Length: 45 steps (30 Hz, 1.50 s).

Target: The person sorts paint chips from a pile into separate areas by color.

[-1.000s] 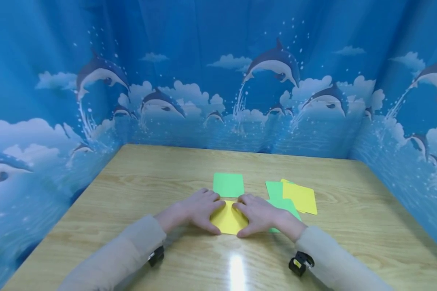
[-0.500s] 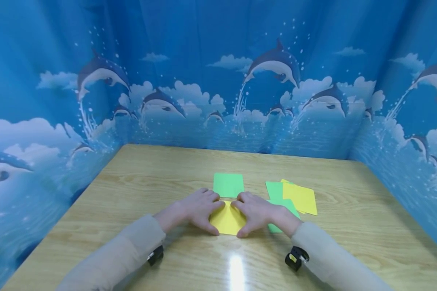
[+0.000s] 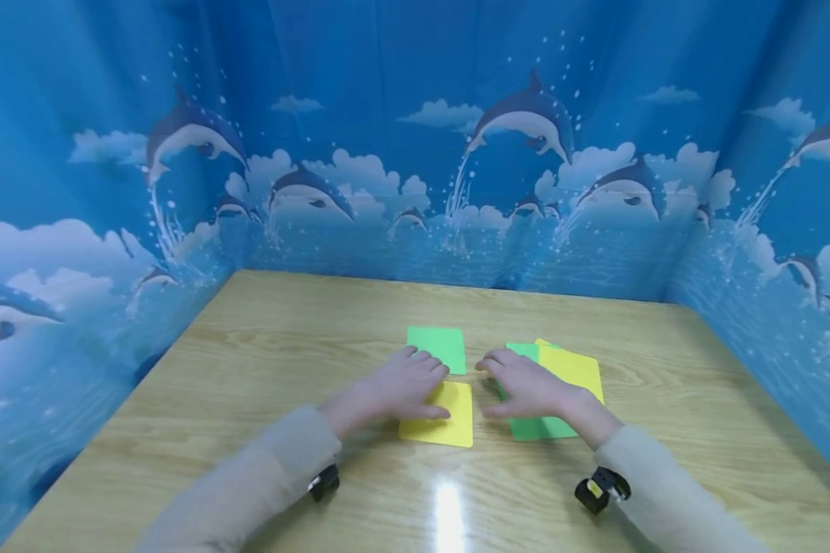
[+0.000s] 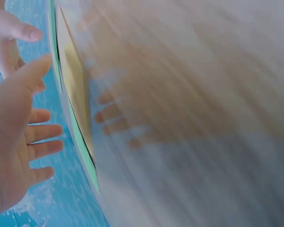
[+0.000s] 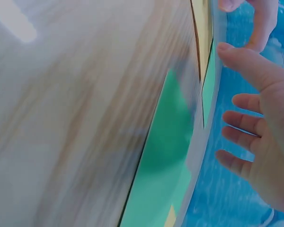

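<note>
A square yellow card [image 3: 459,418] lies flat on the wooden table, in front of a green card [image 3: 439,344]. My left hand [image 3: 404,388] is over the left part of the yellow card, overlapping the green card's near edge in the head view. Its fingers are spread and relaxed, holding nothing, and the left wrist view shows them raised off the tabletop. To the right of the yellow card, my right hand [image 3: 529,388] hovers with loose fingers over a green card [image 3: 542,430], partly hiding it. The right wrist view shows nothing in its grasp.
At the right, a yellow card [image 3: 577,370] overlaps another green card [image 3: 523,350], with a further yellow corner showing behind. A blue curtain [image 3: 360,246] with dolphins rises along the table's back and sides. Light glares on the tabletop [image 3: 360,499] near the front.
Both hands have let go of the yellow card's sides and lifted. The right hand has moved right, over the green card; the left has shifted right, over the yellow card.
</note>
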Available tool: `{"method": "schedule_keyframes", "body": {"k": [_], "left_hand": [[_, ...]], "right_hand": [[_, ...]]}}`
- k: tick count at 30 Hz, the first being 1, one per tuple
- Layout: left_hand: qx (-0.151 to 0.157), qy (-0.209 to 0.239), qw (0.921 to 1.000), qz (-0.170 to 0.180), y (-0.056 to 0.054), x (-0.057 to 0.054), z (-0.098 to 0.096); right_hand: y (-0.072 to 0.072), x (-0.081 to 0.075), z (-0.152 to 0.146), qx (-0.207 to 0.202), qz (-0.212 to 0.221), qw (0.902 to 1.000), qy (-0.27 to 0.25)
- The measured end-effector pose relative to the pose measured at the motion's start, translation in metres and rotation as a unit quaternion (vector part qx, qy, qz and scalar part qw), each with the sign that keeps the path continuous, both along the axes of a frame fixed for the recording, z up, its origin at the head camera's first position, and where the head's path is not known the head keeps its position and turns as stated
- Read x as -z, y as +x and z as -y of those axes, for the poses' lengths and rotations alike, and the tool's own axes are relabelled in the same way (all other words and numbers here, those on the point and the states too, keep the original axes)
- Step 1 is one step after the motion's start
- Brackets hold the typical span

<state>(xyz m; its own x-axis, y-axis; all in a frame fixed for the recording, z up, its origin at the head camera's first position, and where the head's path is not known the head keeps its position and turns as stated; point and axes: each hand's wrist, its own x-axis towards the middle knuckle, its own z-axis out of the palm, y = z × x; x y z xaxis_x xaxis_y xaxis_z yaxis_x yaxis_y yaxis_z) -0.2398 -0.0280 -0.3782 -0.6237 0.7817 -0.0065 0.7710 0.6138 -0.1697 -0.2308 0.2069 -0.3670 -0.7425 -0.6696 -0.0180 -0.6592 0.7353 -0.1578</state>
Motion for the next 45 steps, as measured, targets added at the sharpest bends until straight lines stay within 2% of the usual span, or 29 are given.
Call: {"method": "schedule_keyframes", "body": {"k": [7, 13, 17, 21, 26, 34, 45], "left_hand": [[-0.018, -0.005, 0.9998, 0.006, -0.001, -0.006, -0.032], [-0.033, -0.021, 0.9987, 0.032, 0.004, -0.008, -0.061], [-0.037, -0.035, 0.9978, 0.042, 0.003, -0.005, -0.078], [-0.023, -0.049, 0.9978, 0.039, 0.003, -0.001, -0.094], [-0.023, -0.062, 0.9969, 0.042, 0.007, 0.003, -0.112], [-0.034, -0.066, 0.9957, 0.056, 0.008, 0.005, -0.123], [-0.020, -0.077, 0.9947, 0.065, 0.005, 0.006, -0.123]], "right_hand": [[0.008, 0.003, -0.032, 0.022, -0.006, 0.9997, 0.008], [0.018, 0.007, -0.058, 0.052, 0.020, 0.9982, 0.021], [0.019, 0.007, -0.070, 0.054, 0.025, 0.9982, 0.012], [0.016, 0.006, -0.079, 0.052, 0.029, 0.9982, 0.008], [0.014, 0.006, -0.085, 0.059, 0.058, 0.9965, 0.010], [0.008, 0.007, -0.087, 0.050, 0.055, 0.9970, 0.022], [0.006, 0.007, -0.086, 0.076, 0.069, 0.9939, 0.041]]}}
